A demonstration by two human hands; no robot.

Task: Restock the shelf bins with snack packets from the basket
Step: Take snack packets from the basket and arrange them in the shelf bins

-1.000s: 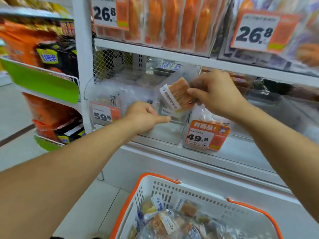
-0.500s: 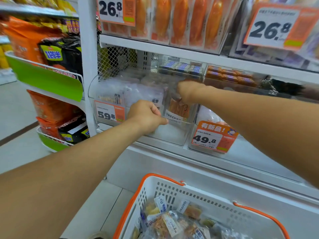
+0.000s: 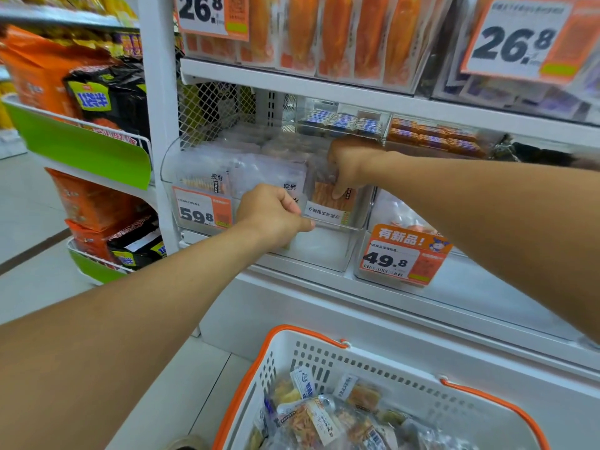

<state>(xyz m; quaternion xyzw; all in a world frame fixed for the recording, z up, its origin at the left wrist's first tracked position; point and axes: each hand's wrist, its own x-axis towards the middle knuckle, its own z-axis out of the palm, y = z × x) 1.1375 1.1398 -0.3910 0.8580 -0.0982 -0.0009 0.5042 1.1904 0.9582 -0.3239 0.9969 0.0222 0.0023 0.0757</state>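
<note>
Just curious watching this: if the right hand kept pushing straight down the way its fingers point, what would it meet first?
The orange snack packet its fingers already press inside the clear bin; below that, probably the bin's floor.

One view only, worn on the head, looking forward and down along both outstretched forearms. It sits close to the white shelving (image 3: 292, 84), the clear shelf bin (image 3: 328, 248) near frame centre. The white basket (image 3: 328, 352) with orange rim fills the bottom edge, right below. Wide-angle bend curves the shelf edges; left, a neighbouring rack (image 3: 81, 147) trails off.
</note>
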